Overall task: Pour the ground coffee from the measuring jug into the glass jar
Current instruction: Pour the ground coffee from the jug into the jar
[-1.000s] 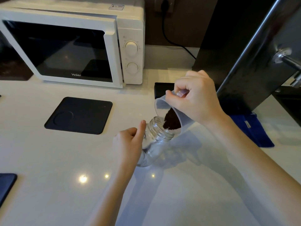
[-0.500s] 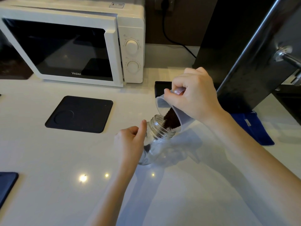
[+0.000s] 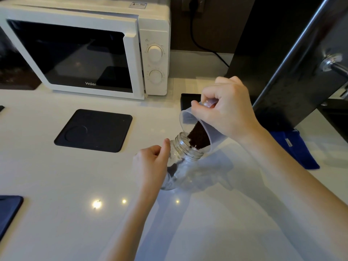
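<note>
Since the earlier picture, some ground coffee has slid into the glass jar, darkening its bottom. The right hand grips the tipped measuring jug at the jar's mouth. The left hand wraps around the tilted jar on the white counter.

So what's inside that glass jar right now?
A little dark ground coffee lies low in the glass jar. The left hand covers the jar's left side, so the full amount is hidden.
</note>
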The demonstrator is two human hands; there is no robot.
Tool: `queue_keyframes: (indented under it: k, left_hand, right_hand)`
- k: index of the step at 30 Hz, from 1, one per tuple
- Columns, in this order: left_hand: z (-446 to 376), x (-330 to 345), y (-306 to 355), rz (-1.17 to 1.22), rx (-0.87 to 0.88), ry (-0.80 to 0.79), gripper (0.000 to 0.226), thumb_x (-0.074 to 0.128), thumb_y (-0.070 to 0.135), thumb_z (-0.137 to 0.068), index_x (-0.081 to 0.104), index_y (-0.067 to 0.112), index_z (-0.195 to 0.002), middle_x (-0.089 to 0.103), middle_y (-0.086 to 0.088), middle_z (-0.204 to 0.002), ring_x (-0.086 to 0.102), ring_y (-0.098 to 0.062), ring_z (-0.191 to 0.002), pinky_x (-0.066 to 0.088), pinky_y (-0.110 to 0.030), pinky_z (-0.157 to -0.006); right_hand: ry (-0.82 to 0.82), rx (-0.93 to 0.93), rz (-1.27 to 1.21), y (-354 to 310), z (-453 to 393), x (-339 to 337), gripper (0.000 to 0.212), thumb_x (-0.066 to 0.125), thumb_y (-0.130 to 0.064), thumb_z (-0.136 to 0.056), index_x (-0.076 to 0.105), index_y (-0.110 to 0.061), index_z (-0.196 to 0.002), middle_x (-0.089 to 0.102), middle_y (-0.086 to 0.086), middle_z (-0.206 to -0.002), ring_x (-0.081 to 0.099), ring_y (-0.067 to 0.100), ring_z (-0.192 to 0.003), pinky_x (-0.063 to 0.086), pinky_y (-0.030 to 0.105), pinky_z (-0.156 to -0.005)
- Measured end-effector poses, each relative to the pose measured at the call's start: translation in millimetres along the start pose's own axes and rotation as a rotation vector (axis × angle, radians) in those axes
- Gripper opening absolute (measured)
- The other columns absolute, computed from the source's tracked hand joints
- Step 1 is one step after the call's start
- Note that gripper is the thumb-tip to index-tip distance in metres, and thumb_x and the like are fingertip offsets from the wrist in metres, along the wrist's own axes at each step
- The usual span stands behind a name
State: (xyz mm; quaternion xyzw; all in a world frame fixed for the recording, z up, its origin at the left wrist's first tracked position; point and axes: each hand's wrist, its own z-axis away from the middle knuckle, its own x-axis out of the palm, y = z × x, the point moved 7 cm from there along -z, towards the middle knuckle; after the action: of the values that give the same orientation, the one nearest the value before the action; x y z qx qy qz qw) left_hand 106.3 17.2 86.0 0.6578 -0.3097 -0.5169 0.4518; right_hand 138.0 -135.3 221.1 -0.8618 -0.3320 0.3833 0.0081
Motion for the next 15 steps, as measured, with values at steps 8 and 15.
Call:
queue_keyframes:
  k: [8,15]
  left_hand:
    - [-0.2,0.9,-2.3,-0.009,-0.019,0.002,0.065,0.054,0.034,-0.086,0.026,0.014,-0.03,0.017,-0.002,-0.031,0.02,-0.015,-0.035,0.015,-0.024,-0.042]
    - [1.0,-0.2,-1.9,-0.002,-0.008,0.021,0.066,0.055,0.033,-0.085,0.019,0.016,-0.032,0.017,-0.001,-0.031,0.02,-0.015,-0.035,0.015,-0.02,-0.037]
  right_hand:
    - [-0.009,0.0,0.013,0.8,1.6,0.4,0.032,0.065,-0.019,-0.073,0.047,-0.016,-0.048,0.039,-0.005,-0.048,0.041,0.013,-0.054,0.042,0.041,-0.067]
    - [-0.001,-0.04,0.035,-3.8,0.9,0.9,0.034,0.066,-0.018,-0.072,0.044,-0.013,-0.046,0.039,-0.008,-0.045,0.042,0.014,-0.053,0.044,0.042,-0.068]
